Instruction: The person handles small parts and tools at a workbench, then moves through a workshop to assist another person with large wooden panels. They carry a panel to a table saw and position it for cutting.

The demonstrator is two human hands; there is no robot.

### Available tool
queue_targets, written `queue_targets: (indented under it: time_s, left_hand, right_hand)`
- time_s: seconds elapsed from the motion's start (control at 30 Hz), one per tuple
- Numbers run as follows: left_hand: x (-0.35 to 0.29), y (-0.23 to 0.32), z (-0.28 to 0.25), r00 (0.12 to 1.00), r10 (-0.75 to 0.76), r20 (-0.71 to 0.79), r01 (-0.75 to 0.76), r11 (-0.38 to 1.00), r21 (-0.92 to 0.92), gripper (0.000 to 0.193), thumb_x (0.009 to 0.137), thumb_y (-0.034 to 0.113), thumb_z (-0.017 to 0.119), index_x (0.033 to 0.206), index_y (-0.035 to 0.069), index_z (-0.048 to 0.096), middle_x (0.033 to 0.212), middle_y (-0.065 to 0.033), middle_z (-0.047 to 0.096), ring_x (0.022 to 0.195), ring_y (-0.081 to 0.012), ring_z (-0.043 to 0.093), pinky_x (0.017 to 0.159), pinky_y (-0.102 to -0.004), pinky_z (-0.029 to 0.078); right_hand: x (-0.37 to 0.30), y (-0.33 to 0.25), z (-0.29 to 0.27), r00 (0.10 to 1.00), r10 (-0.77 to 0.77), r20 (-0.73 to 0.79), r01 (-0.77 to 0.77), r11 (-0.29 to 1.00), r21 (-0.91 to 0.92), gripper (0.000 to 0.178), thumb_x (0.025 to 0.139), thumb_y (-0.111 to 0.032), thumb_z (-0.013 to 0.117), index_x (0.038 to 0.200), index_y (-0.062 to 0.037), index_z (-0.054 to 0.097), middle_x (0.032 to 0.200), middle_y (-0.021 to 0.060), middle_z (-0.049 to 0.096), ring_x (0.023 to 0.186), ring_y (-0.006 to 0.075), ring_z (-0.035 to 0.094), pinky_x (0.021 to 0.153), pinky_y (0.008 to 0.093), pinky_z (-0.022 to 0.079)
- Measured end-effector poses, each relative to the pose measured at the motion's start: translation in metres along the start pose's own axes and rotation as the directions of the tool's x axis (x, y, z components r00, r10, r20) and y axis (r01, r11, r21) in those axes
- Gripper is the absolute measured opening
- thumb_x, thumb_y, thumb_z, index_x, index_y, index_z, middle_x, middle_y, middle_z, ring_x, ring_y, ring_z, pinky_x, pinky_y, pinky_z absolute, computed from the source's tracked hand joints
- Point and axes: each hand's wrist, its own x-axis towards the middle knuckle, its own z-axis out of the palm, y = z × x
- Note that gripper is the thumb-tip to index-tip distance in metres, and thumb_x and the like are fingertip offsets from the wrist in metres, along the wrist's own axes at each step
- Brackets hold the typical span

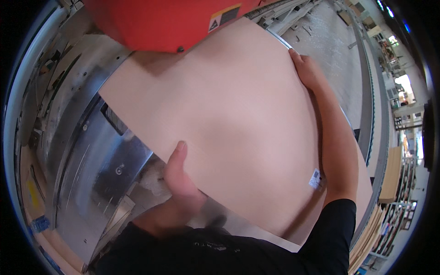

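A large, flat, pale tan board (229, 119) with a small white label (315, 178) lies tilted across the view. My left hand (182, 178) grips its near left edge, thumb on top and fingers hidden underneath. Stretched far forward, my right hand (306, 71) holds the right edge, with the fingertips curled over the side and partly out of sight. The board's far left part lies beneath a red machine cover (169, 23) with a warning sticker.
A scratched metal machine table (105, 160) with a rectangular slot spreads out on the left. Past the board's right edge runs a grey dusty surface (321, 36) with a long rail (369, 68). Stacked boards (369, 233) and shelves (396, 224) stand at the far right.
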Motion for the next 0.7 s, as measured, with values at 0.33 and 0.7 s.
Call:
queue_targets:
  time_s: [0.33,0.7]
  left_hand:
    - [0.096,-0.055,0.029,0.992,0.12,-0.05,-0.128,0.968,-0.218,0.045,0.092,0.023,0.055,0.127,-0.004,0.049,0.121,-0.0175,0.06,0.108,-0.0304,0.06,0.094,-0.0424,0.048]
    - [0.217,-0.126,0.083,0.98,0.183,-0.076,-0.185,0.982,-0.029,0.042,0.089,0.027,0.06,0.117,-0.005,0.058,0.107,-0.0157,0.066,0.102,-0.0265,0.063,0.09,-0.0401,0.049]
  right_hand:
    - [0.104,0.054,-0.008,0.992,-0.109,-0.058,0.101,0.987,-0.122,0.075,0.097,-0.059,0.032,0.111,0.006,0.066,0.115,0.0331,0.06,0.116,0.0455,0.055,0.099,0.0476,0.041]
    - [0.247,0.137,-0.012,0.967,-0.225,-0.12,0.204,0.965,-0.166,0.07,0.099,-0.052,0.029,0.11,0.0061,0.066,0.116,0.0331,0.059,0.114,0.0484,0.054,0.099,0.0503,0.042]
